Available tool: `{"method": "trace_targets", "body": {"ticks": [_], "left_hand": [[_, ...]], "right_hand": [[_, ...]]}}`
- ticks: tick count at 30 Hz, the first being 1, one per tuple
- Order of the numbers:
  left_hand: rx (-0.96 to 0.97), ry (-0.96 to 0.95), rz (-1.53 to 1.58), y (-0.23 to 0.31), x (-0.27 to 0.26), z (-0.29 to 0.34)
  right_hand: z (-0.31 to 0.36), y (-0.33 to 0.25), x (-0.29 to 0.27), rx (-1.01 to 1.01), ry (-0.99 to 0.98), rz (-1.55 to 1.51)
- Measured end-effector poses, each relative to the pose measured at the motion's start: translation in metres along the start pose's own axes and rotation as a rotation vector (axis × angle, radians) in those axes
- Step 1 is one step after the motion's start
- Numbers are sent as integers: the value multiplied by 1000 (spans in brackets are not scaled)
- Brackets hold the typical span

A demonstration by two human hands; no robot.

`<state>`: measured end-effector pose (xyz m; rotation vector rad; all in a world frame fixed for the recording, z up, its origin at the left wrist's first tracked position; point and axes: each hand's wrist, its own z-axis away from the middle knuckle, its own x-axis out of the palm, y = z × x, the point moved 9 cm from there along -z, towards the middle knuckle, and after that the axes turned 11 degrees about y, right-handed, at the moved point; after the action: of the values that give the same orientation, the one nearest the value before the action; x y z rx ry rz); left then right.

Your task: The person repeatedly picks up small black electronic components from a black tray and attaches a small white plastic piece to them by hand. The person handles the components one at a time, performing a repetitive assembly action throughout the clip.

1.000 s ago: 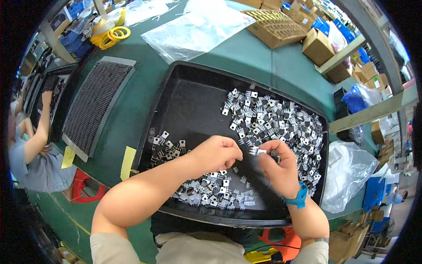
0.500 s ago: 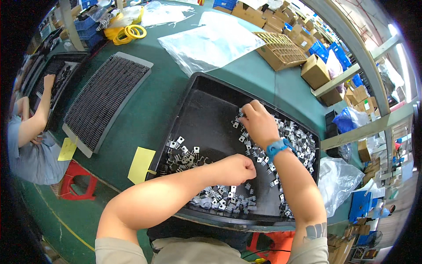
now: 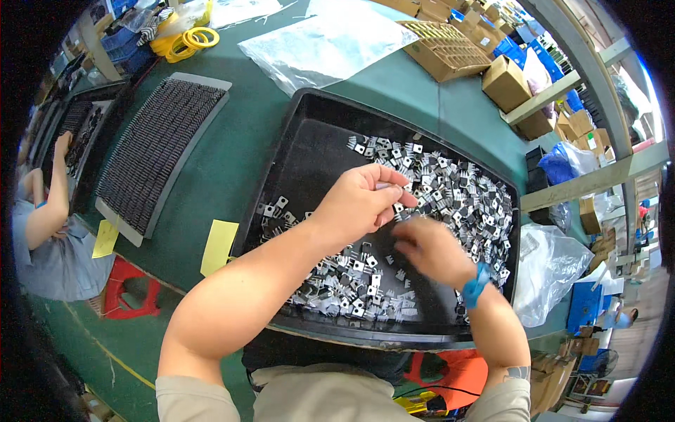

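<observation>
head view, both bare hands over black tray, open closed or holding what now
Left bare hand: fingers curled; grip and contents cannot be told.
Right bare hand with blue wristband: blurred; cannot be told.

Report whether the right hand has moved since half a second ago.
Yes: against the black tray, the right hand has moved from near the far side toward the person's side.

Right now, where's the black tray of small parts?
Head view: the black tray sits right of centre on the green table, beneath left hand and right hand, between a yellow note on its left and a clear bag on its right.
</observation>
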<state>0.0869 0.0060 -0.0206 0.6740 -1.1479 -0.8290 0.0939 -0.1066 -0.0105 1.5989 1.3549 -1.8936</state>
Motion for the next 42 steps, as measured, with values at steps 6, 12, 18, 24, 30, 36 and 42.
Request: {"method": "trace_targets", "body": {"ticks": [6, 12, 18, 24, 30, 36, 42], "left_hand": [[-20, -5, -127, -11, 2, -2], [-174, -42, -91, -30, 0, 0], [-258, -55, -138, -39, 6, 5], [-254, -21, -160, -38, 4, 4], [-252, -19, -177, -42, 4, 5], [-282, -20, -183, -48, 4, 6], [-282, 13, -307, -50, 5, 9]], "right_hand": [[17, -33, 27, -138, 53, -3], [28, -18, 42, -113, -149, 16], [38, -6, 25, -54, -160, 52], [45, 2, 28, -29, -232, 96], [54, 4, 27, -44, -276, 56], [48, -10, 8, -78, -234, -303], [44, -6, 7, 110, -258, -455]]}}
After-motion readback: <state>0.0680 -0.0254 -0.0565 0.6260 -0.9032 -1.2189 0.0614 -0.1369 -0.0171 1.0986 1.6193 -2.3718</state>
